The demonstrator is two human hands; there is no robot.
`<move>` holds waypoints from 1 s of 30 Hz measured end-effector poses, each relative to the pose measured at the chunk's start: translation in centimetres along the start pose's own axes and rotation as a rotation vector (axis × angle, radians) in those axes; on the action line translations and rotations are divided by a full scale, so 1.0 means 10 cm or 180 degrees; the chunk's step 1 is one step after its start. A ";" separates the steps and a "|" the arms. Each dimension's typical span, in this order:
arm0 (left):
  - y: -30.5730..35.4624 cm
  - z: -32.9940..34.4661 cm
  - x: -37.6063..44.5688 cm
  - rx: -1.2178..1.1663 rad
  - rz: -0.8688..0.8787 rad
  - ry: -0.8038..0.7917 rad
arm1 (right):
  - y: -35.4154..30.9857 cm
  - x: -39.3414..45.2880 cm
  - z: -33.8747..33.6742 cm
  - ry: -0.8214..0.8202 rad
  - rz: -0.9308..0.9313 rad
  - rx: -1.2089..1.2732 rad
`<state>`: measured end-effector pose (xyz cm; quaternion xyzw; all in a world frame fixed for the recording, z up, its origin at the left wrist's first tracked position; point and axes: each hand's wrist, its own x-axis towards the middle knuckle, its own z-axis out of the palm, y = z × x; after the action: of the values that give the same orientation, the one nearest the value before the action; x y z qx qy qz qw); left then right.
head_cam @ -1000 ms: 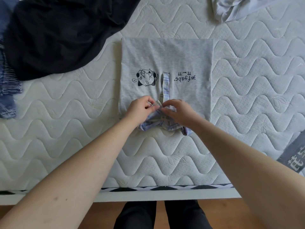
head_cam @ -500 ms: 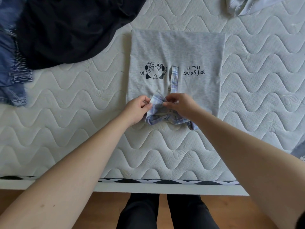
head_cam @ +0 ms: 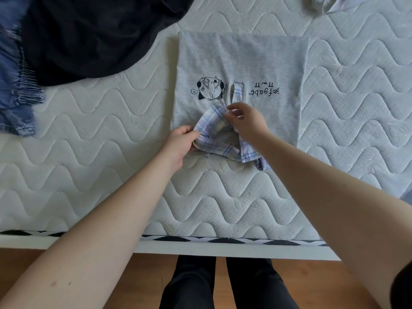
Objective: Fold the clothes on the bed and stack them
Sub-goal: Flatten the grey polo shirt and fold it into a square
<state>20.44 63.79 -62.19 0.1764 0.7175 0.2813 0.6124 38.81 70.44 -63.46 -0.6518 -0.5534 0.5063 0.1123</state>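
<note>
The folded grey shirt [head_cam: 243, 63] lying on the mattress [head_cam: 111, 175] carries black print, all of it upside down from where the person stands. On one side of the plaid placket [head_cam: 237, 91] there is a short line of script lettering [head_cam: 264, 93], slanted and between quote marks; it reads roughly like "æfgabc", though the letters are too stylised to be sure. Just above it sit three small marks that look like "π ω π". On the other side is a small cartoon figure [head_cam: 209, 90] with a tiny speech bubble; whatever is inside is too small to read.
</note>
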 end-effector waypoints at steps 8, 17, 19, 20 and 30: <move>0.03 -0.05 -0.01 -0.0501 -0.0628 -0.0225 | 0.57 -0.68 -0.45 -0.0540 -0.0224 -0.0676; -0.02 -0.04 -0.03 -0.0708 -0.0036 -0.0246 | 0.75 -0.78 -0.43 0.0367 -0.0034 -0.0878; -0.01 -0.07 -0.02 -0.0424 -0.0011 -0.0254 | 0.71 -0.75 -0.46 0.0424 0.0161 -0.0576; -0.01 -0.07 -0.01 -0.0192 0.0014 -0.0194 | 0.69 -0.73 -0.47 0.0405 0.0323 -0.0304; -0.05 0.07 -0.03 0.2288 0.1170 0.0794 | 0.71 -0.57 -0.52 0.1000 0.0679 -0.0059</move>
<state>21.23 63.31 -62.31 0.4684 0.7952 0.1368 0.3600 47.88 65.28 -63.04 -0.7788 -0.4614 0.4023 0.1370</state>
